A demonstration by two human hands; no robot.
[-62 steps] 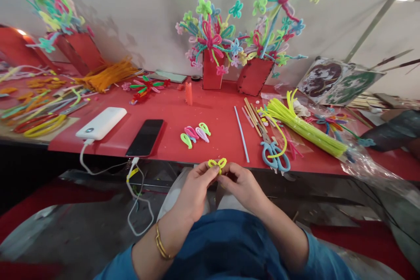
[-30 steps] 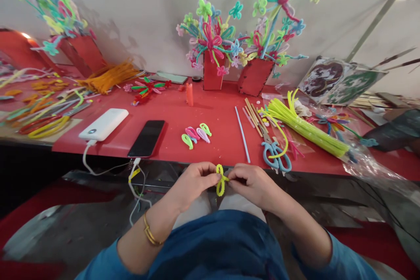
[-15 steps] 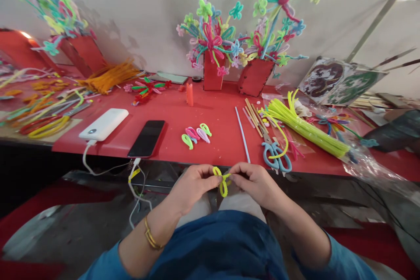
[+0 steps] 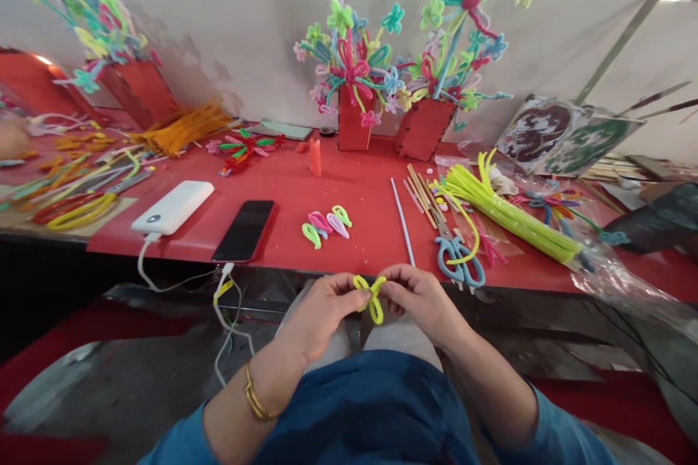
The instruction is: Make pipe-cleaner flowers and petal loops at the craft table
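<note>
A yellow pipe cleaner, bent into several loops like petals, is held between my two hands over my lap, just off the table's front edge. My left hand pinches it from the left, thumb and fingers closed at the loops' meeting point. From the other side, my right hand grips its upper right loop between thumb and forefinger. Beyond them on the red table lie small pipe cleaner loops in green, pink and lilac. A straight pale lilac pipe cleaner lies just past my right hand.
Blue-handled scissors and a bundle of yellow pipe cleaners lie at right. A black phone and white power bank, both cabled, lie at left. Red vases of pipe cleaner flowers stand behind. Another person's hand shows far left.
The upper right loop of the yellow pipe cleaner shows more openly now, and my right hand has lifted slightly. Another person's hand has come into view at far left.
</note>
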